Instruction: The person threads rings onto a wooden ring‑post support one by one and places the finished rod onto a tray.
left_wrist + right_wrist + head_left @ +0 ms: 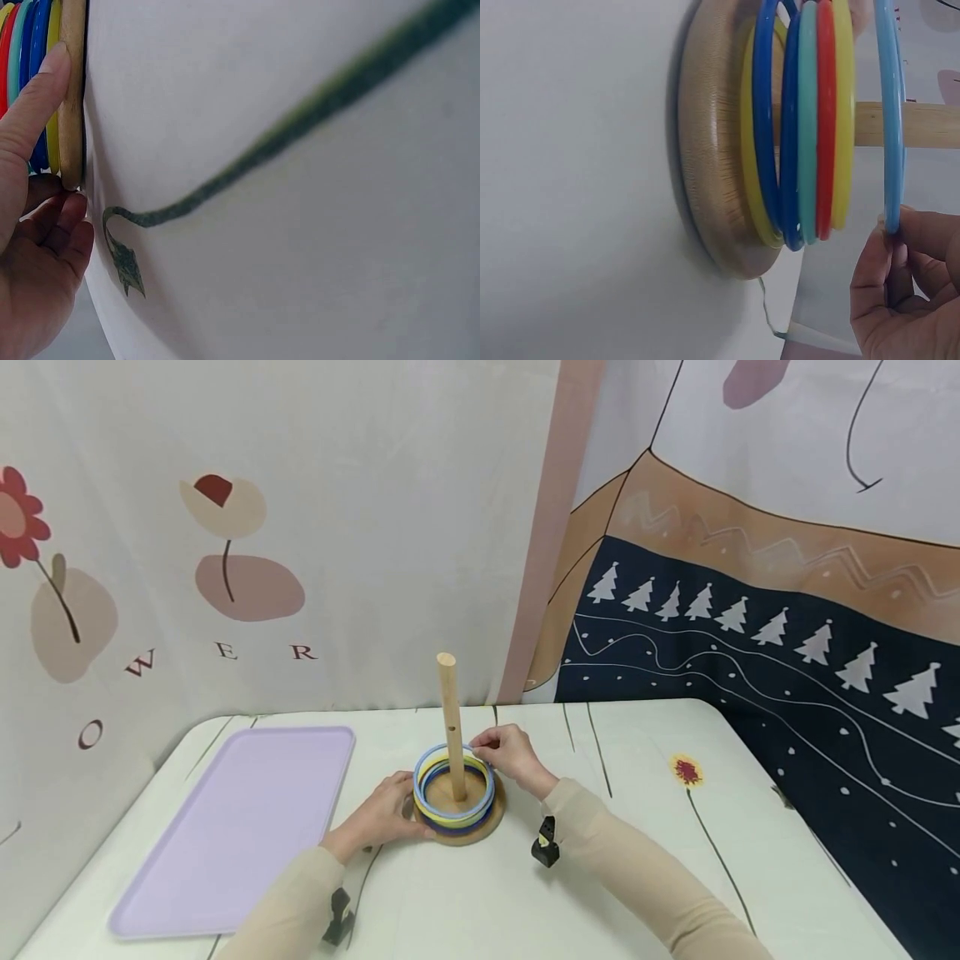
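A wooden peg stands upright on a round wooden base. Stacked round its foot are plastic rings: a yellow ring, a red ring, a turquoise ring, blue ones and a lower yellow one. Thumb and fingertips of my right hand pinch a light blue ring at its edge. That ring encircles the peg and is held above the stack, with a gap showing in the right wrist view. On the other side, my left hand grips the base's edge, its thumb lying beside the lower rings.
A flat lilac tray lies on the table to the left. The white tablecloth has printed flowers and stems. Printed curtains hang behind the table and along its right side.
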{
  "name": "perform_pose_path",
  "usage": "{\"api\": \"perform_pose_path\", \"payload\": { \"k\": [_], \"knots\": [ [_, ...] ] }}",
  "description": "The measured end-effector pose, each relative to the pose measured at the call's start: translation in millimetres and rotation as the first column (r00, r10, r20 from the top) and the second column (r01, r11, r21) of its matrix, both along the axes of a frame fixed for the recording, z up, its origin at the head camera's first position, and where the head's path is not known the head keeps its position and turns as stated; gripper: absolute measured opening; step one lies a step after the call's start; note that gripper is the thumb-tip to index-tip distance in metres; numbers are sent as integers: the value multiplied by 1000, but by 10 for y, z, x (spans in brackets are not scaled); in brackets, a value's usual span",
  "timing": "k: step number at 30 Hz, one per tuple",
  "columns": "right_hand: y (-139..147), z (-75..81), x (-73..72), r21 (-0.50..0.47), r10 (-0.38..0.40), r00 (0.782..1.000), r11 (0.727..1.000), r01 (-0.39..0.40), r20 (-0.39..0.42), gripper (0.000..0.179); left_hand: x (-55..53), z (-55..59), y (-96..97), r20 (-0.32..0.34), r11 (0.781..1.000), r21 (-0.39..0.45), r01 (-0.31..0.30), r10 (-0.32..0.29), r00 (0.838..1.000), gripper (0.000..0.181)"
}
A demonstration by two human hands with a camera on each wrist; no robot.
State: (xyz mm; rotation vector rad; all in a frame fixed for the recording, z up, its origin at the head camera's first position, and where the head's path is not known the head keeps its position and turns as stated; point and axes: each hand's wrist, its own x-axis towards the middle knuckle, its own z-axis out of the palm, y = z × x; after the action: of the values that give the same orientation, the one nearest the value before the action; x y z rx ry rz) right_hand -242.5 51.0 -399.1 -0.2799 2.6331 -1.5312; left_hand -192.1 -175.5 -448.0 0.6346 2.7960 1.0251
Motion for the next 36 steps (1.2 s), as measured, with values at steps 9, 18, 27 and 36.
{"api": "perform_pose_path", "payload": {
  "k": [9,18,27,36],
  "knots": [
    [-18,-64,-10,29,13,1000,999,-12,-23,9,-4,-5,5,7,1000,-10,-20,20,1000,84],
    [-16,-145,-23,36,8,999,999,-7,-37,7,8,-12,13,14,1000,-13,-27,27,1000,88],
    [-3,-159,-11,3,3,999,1000,-2,-55,6,0,1,18,0,999,-30,-30,30,1000,89],
    [10,-156,3,-4,2,998,1000,-3,-67,7,7,0,14,20,999,-29,-39,39,999,88]
  ]
}}
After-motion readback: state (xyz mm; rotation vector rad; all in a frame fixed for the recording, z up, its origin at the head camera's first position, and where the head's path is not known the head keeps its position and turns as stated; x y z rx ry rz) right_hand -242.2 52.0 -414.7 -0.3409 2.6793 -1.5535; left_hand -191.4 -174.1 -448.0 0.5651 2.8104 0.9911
